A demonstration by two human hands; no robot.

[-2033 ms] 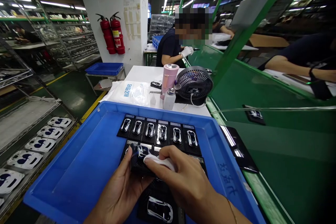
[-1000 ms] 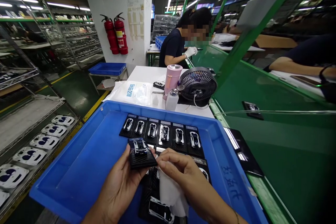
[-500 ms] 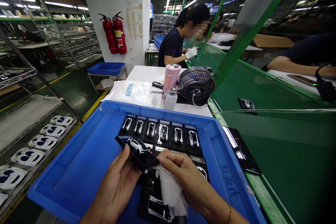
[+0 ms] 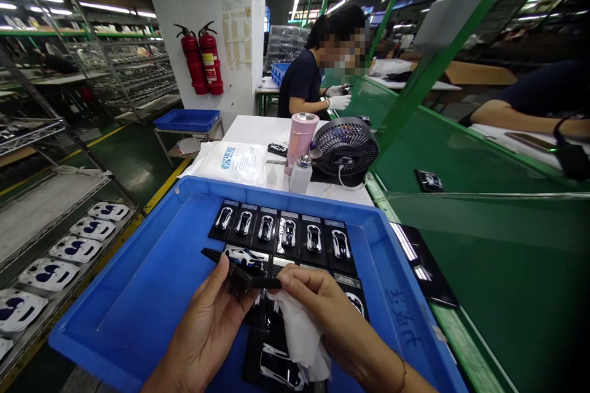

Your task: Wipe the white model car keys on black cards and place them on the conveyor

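Observation:
A white-and-black model car (image 4: 244, 256) on a black base (image 4: 237, 276) is held above the tray, tilted so the base's edge faces me. My left hand (image 4: 207, 307) grips the base from the left, thumb along its near side. At the base's right corner, my right hand (image 4: 318, 301) pinches with thumb and finger and also holds a white cloth (image 4: 299, 338) that hangs down below. Under both hands lies a large blue tray (image 4: 138, 270) with several similar model cars on black bases, such as this one (image 4: 289, 232) in the back row.
Behind the tray, a white table bears a plastic bag (image 4: 239, 163), a pink tumbler (image 4: 302, 141), a small bottle (image 4: 300, 175) and a black fan (image 4: 345, 147). A green conveyor (image 4: 498, 258) runs along the right. White car shells (image 4: 59, 270) lie on a left rack. A gloved co-worker (image 4: 299, 80) sits beyond.
The held model car's base has tipped, so its top shows less and its edge shows more. On the conveyor, a model car has shifted slightly left. The co-worker's gloved hands have moved.

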